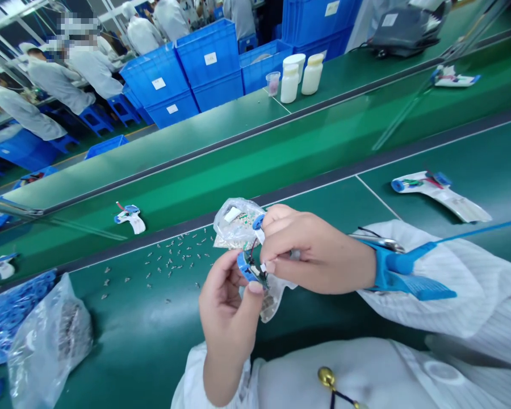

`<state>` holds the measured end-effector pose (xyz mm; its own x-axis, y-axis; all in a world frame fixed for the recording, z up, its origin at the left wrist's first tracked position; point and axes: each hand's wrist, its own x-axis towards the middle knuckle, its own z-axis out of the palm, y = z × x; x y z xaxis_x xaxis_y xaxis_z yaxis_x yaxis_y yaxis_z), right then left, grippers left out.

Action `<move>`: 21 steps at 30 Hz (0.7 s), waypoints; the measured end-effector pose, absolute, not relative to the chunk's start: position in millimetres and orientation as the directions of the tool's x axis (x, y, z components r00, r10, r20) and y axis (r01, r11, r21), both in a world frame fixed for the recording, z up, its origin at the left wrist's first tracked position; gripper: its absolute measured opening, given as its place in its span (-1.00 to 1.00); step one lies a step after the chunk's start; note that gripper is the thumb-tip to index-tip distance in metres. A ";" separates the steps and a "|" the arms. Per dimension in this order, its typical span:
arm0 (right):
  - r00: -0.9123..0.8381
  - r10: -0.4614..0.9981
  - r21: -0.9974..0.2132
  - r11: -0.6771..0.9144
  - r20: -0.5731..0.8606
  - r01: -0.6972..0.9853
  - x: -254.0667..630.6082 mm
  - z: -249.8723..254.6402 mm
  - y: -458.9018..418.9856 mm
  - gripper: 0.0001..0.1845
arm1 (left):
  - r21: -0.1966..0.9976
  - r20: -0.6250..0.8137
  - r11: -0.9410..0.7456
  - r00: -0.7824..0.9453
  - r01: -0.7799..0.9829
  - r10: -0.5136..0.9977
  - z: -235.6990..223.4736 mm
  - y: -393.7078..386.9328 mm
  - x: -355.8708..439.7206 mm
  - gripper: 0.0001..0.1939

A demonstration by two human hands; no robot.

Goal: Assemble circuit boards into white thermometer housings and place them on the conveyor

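Blue wired component (249, 268) pinched between my left hand (226, 312) and right hand (310, 250), fingers closed, clear bag (236, 224) just beyond them.

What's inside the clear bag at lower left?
The clear bag holds a heap of small grey parts; glare and folds hide their exact shape.

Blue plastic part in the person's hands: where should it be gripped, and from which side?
Pinch the blue plastic part by its blue body, coming from the lower left like the left hand; the thin wires and small board sit at its other end, near the right hand, so keep off them.
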<state>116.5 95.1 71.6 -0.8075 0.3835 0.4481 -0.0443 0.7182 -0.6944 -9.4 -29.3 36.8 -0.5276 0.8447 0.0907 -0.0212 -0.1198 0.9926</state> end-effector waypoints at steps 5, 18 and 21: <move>-0.810 0.344 -0.660 0.748 0.475 -0.070 119.3 79.3 90.3 -0.70 | 0.985 0.170 -0.164 -0.418 0.051 0.892 37.5 -33.2 -11.7 -0.66; -0.839 0.316 -0.613 0.790 0.444 -0.027 125.9 86.4 85.3 -0.69 | 0.979 0.206 -0.192 -0.362 0.076 0.909 40.3 -33.2 -11.4 -0.67; -0.840 0.315 -0.586 0.810 0.442 -0.005 126.3 85.9 85.3 -0.70 | 0.978 0.210 -0.189 -0.351 0.092 0.913 39.6 -33.3 -11.2 -0.67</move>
